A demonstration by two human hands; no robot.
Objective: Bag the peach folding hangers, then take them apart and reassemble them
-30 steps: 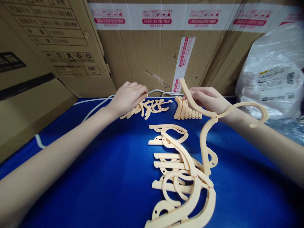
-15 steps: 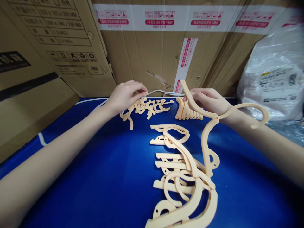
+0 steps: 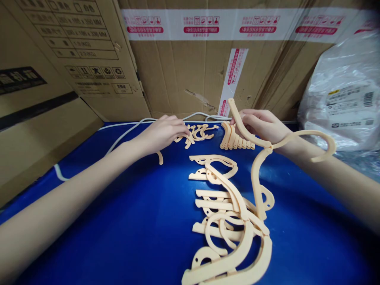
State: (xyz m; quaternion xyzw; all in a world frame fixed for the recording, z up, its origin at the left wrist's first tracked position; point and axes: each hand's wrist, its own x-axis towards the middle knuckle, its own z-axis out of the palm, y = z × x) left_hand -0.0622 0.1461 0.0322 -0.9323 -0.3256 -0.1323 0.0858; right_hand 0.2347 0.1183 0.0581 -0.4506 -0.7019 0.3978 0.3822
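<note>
My left hand (image 3: 169,131) reaches palm down over a loose pile of small cream curved hook pieces (image 3: 203,132), with its fingers together and bent into the pile's left side. Whatever its fingertips pinch is hidden. Just behind the raised arm of an unfolded cream folding hanger (image 3: 257,170), my right hand (image 3: 258,124) is closed with curled fingers. That hanger arm crosses in front of its fingers, so their hold cannot be made out. Close below those fingertips is a neat row of cream hanger arms (image 3: 237,138).
Several folding hangers (image 3: 221,233) lie overlapping on the blue table (image 3: 118,221), from centre to front. Cardboard boxes (image 3: 178,71) stand behind and at left. A plastic-wrapped package (image 3: 344,91) sits at right. A white cable (image 3: 124,134) runs along the back.
My left hand has moved right and a little down, from above the pile's left end onto the pile. My right hand stays nearly still, and the view has shifted slightly.
</note>
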